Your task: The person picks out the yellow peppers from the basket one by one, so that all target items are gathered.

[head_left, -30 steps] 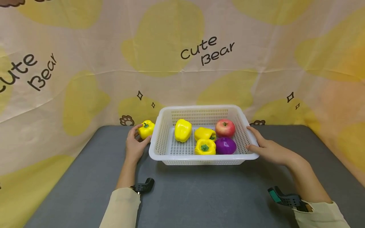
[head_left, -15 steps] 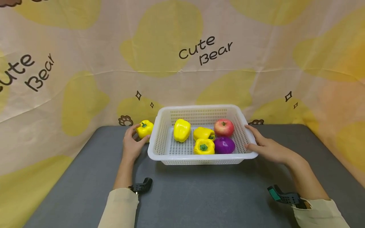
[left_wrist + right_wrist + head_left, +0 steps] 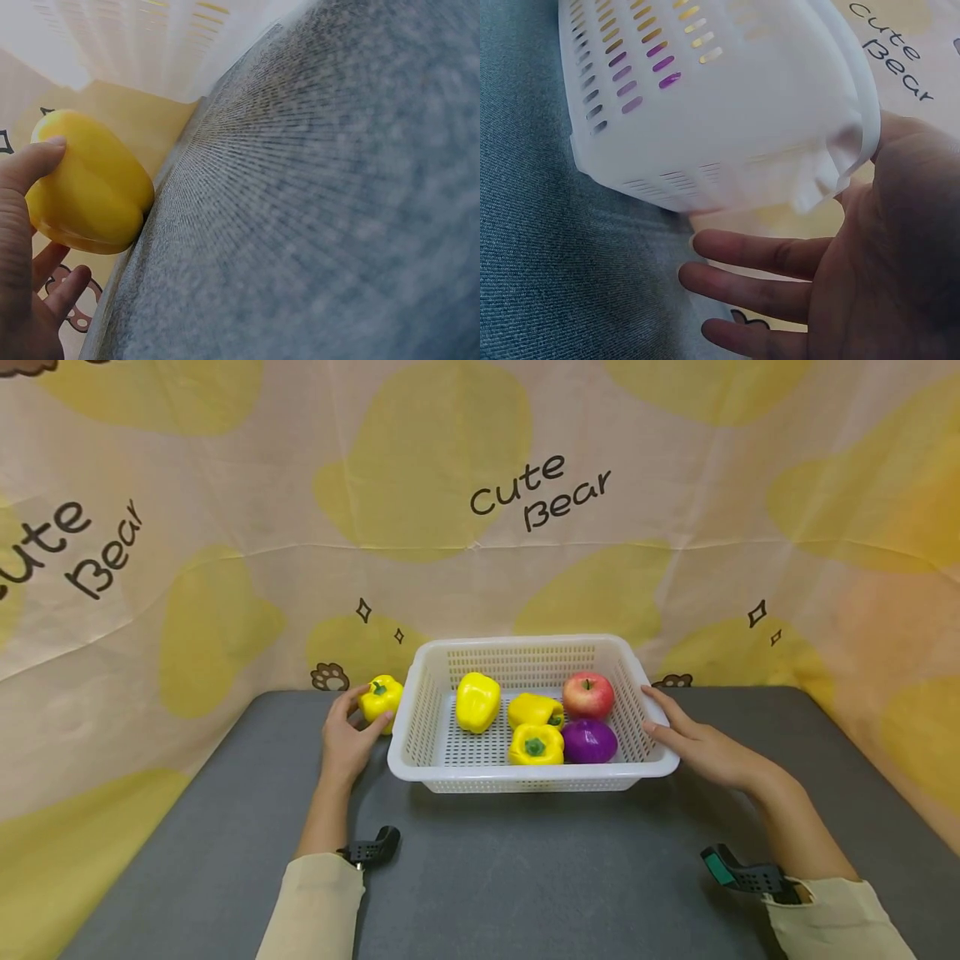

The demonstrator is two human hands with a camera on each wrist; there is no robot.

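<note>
My left hand (image 3: 348,739) holds a yellow bell pepper (image 3: 382,696) just outside the left end of a white plastic basket (image 3: 525,774). In the left wrist view, the thumb presses on the pepper's (image 3: 90,180) near side, other fingers reach behind it, and its lower side is right at the grey tabletop. My right hand (image 3: 716,752) grips the basket's right rim by thumb and forefinger. Its other fingers extend below the rim in the right wrist view. Inside the basket are three yellow bell peppers (image 3: 477,702), a red apple (image 3: 588,695) and a shiny purple rounded thing (image 3: 589,742).
The basket stands toward the back of the grey table (image 3: 540,877). Behind the table hangs a patterned cloth (image 3: 420,468) with lettering. A black device is strapped at each wrist, close over the tabletop.
The left hand and its bell pepper have shifted very slightly left in view, along with the whole scene. The right thumb has moved a little up along the basket rim.
</note>
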